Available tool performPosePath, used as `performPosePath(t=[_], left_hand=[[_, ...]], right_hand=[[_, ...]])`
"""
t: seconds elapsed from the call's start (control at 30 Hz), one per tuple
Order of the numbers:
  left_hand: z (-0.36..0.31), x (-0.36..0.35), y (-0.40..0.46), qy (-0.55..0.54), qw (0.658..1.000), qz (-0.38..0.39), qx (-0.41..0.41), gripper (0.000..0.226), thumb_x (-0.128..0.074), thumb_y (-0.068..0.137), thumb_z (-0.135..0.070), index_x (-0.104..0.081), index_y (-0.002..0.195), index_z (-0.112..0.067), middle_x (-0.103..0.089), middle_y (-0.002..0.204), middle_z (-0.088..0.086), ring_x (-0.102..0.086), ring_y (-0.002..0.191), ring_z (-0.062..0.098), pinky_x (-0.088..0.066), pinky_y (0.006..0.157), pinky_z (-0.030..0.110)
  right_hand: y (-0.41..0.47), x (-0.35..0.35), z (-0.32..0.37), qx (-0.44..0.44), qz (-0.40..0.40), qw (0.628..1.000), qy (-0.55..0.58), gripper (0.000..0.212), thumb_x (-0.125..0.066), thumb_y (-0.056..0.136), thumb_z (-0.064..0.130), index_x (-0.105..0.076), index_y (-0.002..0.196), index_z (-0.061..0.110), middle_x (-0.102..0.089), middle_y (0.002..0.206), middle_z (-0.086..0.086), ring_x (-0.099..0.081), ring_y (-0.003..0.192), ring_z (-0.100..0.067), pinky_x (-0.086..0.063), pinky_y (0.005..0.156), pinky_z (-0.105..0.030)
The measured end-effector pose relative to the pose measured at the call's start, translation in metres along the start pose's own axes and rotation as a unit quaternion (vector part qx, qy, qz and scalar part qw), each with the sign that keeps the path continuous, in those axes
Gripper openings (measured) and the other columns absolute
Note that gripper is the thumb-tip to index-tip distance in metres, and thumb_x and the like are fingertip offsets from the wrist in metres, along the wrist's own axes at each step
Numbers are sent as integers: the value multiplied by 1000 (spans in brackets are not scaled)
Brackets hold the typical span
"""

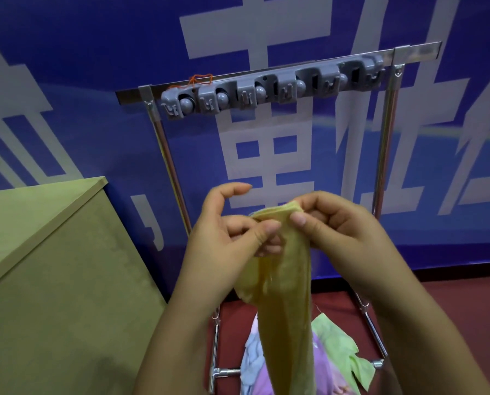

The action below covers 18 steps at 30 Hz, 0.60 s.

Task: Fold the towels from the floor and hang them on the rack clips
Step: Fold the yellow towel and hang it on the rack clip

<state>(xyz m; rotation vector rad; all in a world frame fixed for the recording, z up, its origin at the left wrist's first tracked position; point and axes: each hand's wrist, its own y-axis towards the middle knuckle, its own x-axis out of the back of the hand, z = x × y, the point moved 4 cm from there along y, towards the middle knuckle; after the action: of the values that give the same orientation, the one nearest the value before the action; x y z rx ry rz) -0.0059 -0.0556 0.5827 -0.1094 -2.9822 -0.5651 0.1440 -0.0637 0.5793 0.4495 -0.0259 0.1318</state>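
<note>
We face a blue banner wall (67, 67) with large pale characters, above a dark red floor (451, 303). A tan box-like cabinet (53, 266) fills the lower left, its top edge running up toward the wall. Before the banner stands a chrome rack (386, 132), whose top bar carries a strip of grey clips (266, 86); none of them holds cloth, and a bit of orange thread (199, 78) loops near its left end. We hold a yellow towel (286, 295) at its top, below the clips, in front of the rack: our left hand (226, 238) pinches the bunched edge between thumb and fingers, and our right hand (337, 229) pinches it just beside. The towel hangs down between our forearms. Beneath, on the floor between the rack's legs, lies a heap of towels (335, 349), green, lilac and pale blue.
</note>
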Motion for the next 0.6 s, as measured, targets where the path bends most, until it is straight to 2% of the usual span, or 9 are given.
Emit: performPosePath(t=[0.03,0.1,0.17,0.23,0.3,0.4,0.47,0.53,0.6], left_hand=[[6,8,1,68,998,-2,-10,47,-77,73,-22,-49,109,-35,-68,66,2,-67,62,11,-54,64,21],[18,22,4,246,968,10,-44,48,-81,65,-36,-56,105,-45,-55,72,-6,-53,65,1,-45,64,18],[35,32,5,308,948,64,-37,44,-84,59,-43,-64,97,-47,-46,89,-13,-48,84,-2,-41,77,18],[51,37,5,287,950,122,7,40,-83,56,-50,-68,92,-42,-45,106,-19,-46,107,-1,-41,96,26],[57,43,3,225,965,133,35,37,-79,53,-50,-70,82,-28,-51,106,-23,-52,109,3,-46,98,34],[59,55,3,30,991,111,62,27,-82,51,-34,-64,66,-21,-67,86,-7,-65,83,12,-55,75,28],[58,59,3,-54,991,100,71,28,-85,50,-29,-60,64,-24,-64,69,-2,-63,67,12,-53,61,23],[57,57,8,-88,992,69,64,31,-84,56,-12,-56,64,-23,-60,61,-2,-58,59,10,-50,55,20],[55,57,19,-77,995,0,60,31,-77,64,2,-53,70,-17,-60,59,-5,-57,55,8,-48,54,20]], right_hand=[[0,1,-2,-7,-9,1000,26,14,-57,80,28,-66,84,19,-64,68,-5,-64,69,-15,-55,67,-31],[0,3,-4,-15,-18,997,68,14,-55,81,27,-62,85,15,-61,65,2,-60,64,-10,-53,61,-24],[0,4,-6,-21,-18,996,86,17,-53,82,28,-60,87,14,-61,68,4,-59,65,-9,-52,59,-22],[1,5,-7,-25,-14,996,87,19,-53,82,29,-59,89,13,-60,70,3,-59,66,-10,-51,60,-22],[3,5,-7,-28,-14,995,90,19,-53,81,29,-60,89,13,-60,71,2,-58,66,-10,-51,60,-22],[5,12,-9,-35,-33,994,100,19,-53,80,30,-60,87,14,-60,69,4,-56,64,-8,-49,57,-20],[6,17,-10,-36,-39,993,108,19,-52,80,30,-59,87,14,-59,68,6,-55,62,-8,-48,56,-20],[7,22,-12,-38,-49,993,97,16,-53,83,29,-60,87,15,-59,69,5,-55,64,-10,-50,60,-24],[13,29,-19,-39,-84,995,22,12,-53,91,24,-60,89,15,-58,73,2,-56,72,-15,-52,70,-36]])
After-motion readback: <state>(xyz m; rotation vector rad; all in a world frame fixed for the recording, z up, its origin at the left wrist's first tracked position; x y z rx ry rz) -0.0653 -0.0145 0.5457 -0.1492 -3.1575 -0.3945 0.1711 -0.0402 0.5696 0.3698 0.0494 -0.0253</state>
